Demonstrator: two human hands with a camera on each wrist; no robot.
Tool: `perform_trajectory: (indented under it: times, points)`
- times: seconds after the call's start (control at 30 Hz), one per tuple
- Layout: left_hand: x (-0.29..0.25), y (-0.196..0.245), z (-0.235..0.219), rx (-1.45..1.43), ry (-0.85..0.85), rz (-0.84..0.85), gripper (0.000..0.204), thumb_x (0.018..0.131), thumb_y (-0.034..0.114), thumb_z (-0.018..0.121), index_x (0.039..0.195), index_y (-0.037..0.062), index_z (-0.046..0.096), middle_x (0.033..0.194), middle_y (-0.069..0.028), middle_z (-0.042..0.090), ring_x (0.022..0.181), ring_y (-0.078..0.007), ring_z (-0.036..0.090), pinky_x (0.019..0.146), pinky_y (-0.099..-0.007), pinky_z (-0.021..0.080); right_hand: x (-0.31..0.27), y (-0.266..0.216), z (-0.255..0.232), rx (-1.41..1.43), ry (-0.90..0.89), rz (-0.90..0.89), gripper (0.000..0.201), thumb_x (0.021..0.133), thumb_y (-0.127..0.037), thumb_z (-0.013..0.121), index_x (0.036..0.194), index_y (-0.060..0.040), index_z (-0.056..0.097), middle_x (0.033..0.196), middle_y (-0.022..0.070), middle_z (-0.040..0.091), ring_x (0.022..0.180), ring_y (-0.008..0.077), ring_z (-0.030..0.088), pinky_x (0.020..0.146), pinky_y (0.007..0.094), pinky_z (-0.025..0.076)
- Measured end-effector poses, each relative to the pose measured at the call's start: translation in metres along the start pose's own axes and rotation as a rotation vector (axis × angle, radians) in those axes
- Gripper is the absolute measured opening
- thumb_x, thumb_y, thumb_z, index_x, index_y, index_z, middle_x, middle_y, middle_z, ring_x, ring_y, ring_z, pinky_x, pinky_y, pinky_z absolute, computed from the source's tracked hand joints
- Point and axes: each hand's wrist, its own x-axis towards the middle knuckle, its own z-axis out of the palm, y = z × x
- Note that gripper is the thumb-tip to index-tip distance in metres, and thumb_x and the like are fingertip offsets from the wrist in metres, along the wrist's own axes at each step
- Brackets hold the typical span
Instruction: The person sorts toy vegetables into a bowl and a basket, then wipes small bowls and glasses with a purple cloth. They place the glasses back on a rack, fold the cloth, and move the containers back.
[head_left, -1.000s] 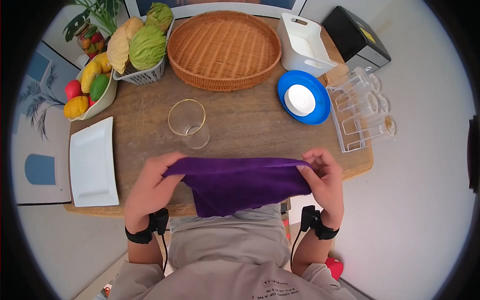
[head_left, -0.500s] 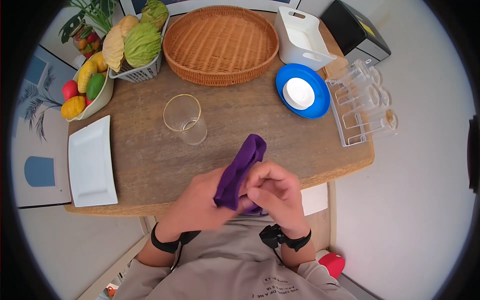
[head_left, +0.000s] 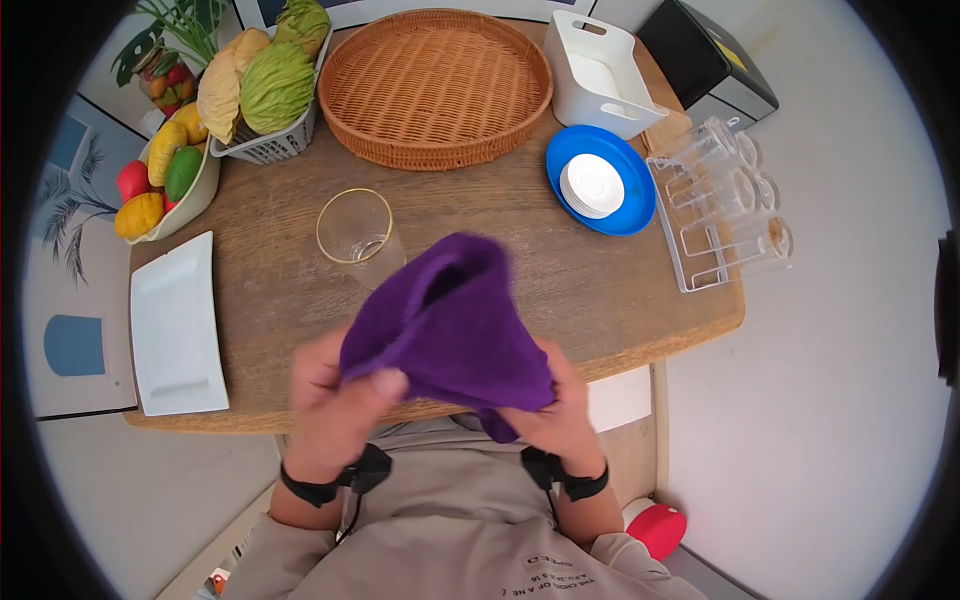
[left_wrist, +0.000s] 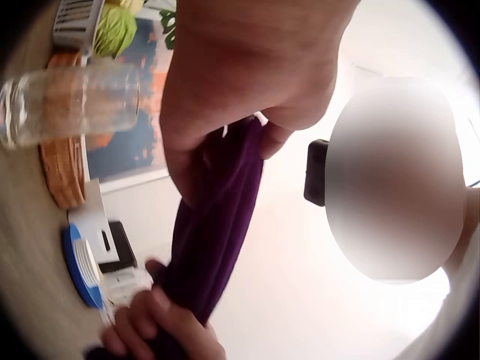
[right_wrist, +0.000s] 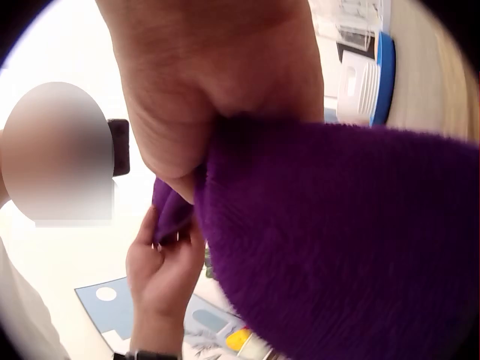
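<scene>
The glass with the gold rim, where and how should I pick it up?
Probably round the middle of its wall, from the left side, with your left hand once that is free of the purple cloth. The glass stands upright, tall and roughly straight-sided, with no handle in sight, so fingers and thumb should wrap it below the rim.

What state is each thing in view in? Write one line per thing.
Purple cloth: bunched, off the table
Left hand: pinching the cloth
Right hand: gripping the cloth
Gold-rimmed glass: upright
White rectangular plate: lying face up
Blue plate: bearing stacked white dishes
Fruit bowl: filled
Grey basket: filled
Wicker tray: open side up
</scene>
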Motion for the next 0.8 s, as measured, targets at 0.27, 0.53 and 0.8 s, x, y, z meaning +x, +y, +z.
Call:
perform_trajectory:
  times: [0.27,0.53,0.8]
  points:
    - [0.004,0.017,0.02,0.923,-0.352,0.378,0.057,0.076,0.013,0.08,0.127,-0.0003,0.059,0.112,-0.0166,0.064,0.092,-0.0296,0.066,0.074,-0.0379,0.054,0.005,-0.043,-0.047,-0.645,-0.101,-0.012,0.068,0.065,-0.004,0.082,0.128,-0.0024,0.057,0.104,0.0182,0.069,0.089,0.0339,0.071,0.075,0.0366,0.057]
    - [0.013,-0.023,0.034,1.131,-0.504,0.147,0.072,0.068,-0.003,0.069,0.137,0.0038,0.049,0.11,-0.0185,0.065,0.084,-0.0398,0.067,0.071,-0.0465,0.054,0.003,-0.066,-0.017,-0.582,-0.131,-0.098,0.063,0.064,-0.006,0.082,0.119,-0.0045,0.05,0.101,0.0156,0.063,0.084,0.0351,0.067,0.067,0.0408,0.054]
    - [0.019,-0.013,0.015,0.393,-0.425,0.02,0.047,0.079,-0.007,0.059,0.124,0.0028,0.048,0.113,-0.0134,0.057,0.099,-0.0262,0.06,0.087,-0.035,0.049,0.021,-0.053,0.015,-0.582,0.05,-0.462,0.066,0.07,-0.008,0.083,0.125,-0.0091,0.046,0.135,0.0241,0.051,0.106,0.0423,0.059,0.082,0.0495,0.053]
